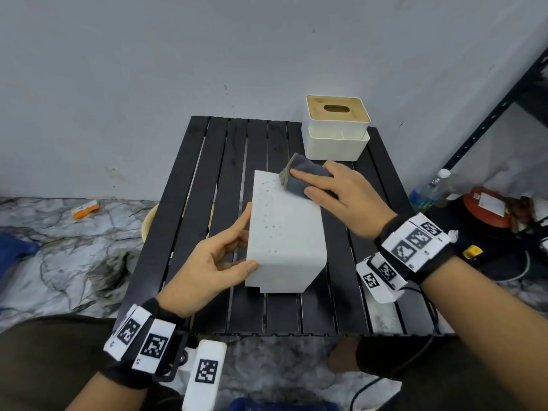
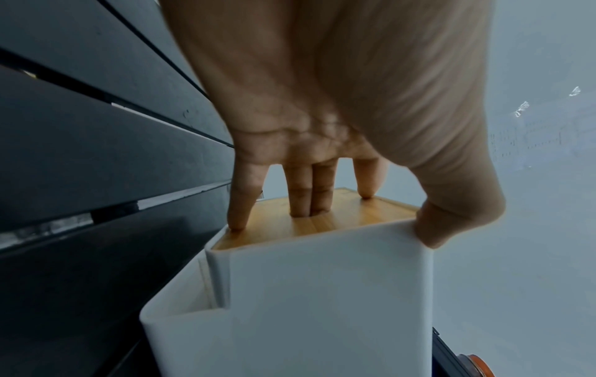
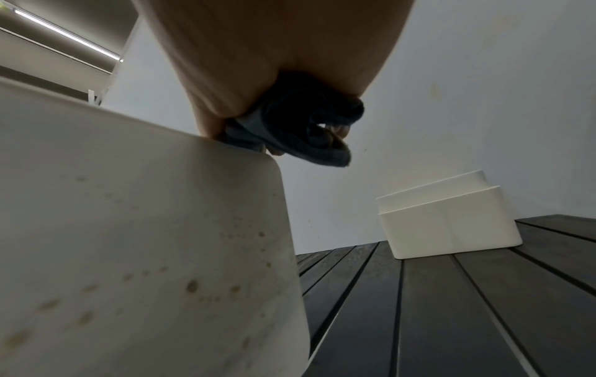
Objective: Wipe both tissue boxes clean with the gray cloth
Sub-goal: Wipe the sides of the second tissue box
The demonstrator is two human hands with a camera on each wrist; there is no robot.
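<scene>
A white tissue box [image 1: 284,232] lies on its side on the black slatted table [image 1: 222,143], its upward face dotted with yellowish spots. My left hand [image 1: 241,238] grips it, thumb on the near top edge and fingers pressed on the wooden lid [image 2: 277,229]. At the box's far right corner, my right hand [image 1: 314,185] holds the bunched gray cloth [image 1: 308,169] down on the surface. In the right wrist view the cloth [image 3: 306,127] sits on the box's edge [image 3: 145,255]. A second white box [image 1: 335,137] with a wooden lid stands upright at the back right.
A wall runs right behind the table. On the right are a black metal shelf [image 1: 489,114], a plastic bottle [image 1: 433,188] and a red container [image 1: 486,206]. An orange item [image 1: 86,209] lies on the marbled floor at left.
</scene>
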